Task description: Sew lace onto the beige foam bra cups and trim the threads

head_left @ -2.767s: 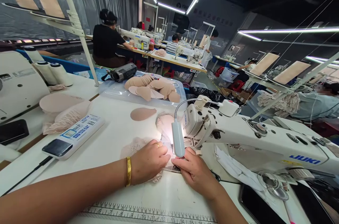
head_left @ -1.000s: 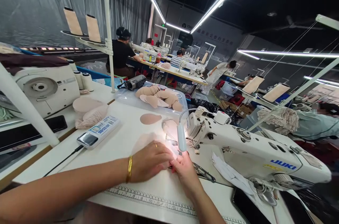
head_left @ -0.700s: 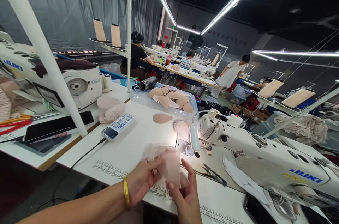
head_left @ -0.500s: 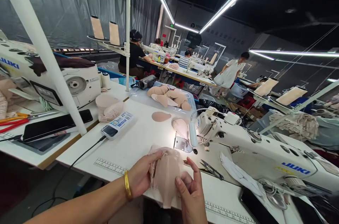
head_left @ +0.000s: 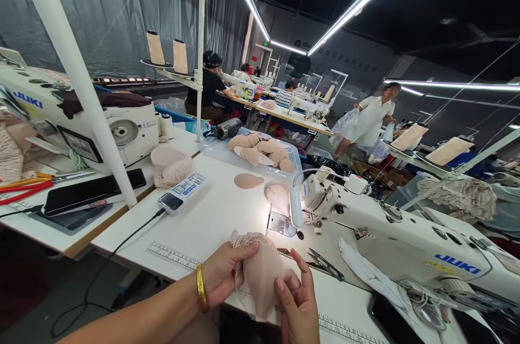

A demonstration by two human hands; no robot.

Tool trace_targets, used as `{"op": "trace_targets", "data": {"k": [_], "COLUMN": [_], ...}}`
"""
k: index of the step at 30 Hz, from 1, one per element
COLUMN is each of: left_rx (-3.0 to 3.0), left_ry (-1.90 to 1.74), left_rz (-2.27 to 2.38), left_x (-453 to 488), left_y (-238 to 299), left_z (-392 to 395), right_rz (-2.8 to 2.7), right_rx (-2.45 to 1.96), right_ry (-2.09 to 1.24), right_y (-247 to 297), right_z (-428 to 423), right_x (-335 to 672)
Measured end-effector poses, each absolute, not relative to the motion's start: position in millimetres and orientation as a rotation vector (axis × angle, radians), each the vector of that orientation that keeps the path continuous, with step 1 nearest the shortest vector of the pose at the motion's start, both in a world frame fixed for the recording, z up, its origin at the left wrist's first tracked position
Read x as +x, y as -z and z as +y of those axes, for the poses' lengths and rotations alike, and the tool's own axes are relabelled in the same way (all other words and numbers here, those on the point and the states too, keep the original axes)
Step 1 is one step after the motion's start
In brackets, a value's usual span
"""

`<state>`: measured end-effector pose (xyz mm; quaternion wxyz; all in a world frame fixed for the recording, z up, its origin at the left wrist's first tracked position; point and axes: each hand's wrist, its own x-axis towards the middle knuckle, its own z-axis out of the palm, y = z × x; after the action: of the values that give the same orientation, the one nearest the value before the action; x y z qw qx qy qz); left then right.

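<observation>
Head: JUKI machine (head_left: 406,249), perhaps lace cup (head_left: 260,273)

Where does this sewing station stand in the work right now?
Apparently done: one lace-covered cup lies behind the needle plate. In hand: the left hand and right hand hold a lace-trimmed cup in front of the sewing machine, off the needle plate. Seemingly left: a bare cup on the table and a pile in the clear tray, showing no lace.

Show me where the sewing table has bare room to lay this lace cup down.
Widest bare patch: white tabletop between the corded white device, the printed ruler and the needle plate. Crowded: right of the needle, with snips, white sheets and a phone.
</observation>
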<state>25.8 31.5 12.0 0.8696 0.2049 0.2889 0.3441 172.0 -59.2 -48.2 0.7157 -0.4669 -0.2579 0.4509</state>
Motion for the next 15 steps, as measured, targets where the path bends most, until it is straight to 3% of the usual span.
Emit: {"op": "trace_targets", "data": {"k": [15], "left_rx": [0.574], "left_ry": [-0.677], "left_rz": [0.661], "left_x": [37.2], "left_y": [-26.9], "left_z": [40.2], "right_rz": [-0.761], "right_rx": [-1.014], "right_ry": [-1.06], "right_y": [56.0], "right_z": [-61.1], "right_x": [174.2]}}
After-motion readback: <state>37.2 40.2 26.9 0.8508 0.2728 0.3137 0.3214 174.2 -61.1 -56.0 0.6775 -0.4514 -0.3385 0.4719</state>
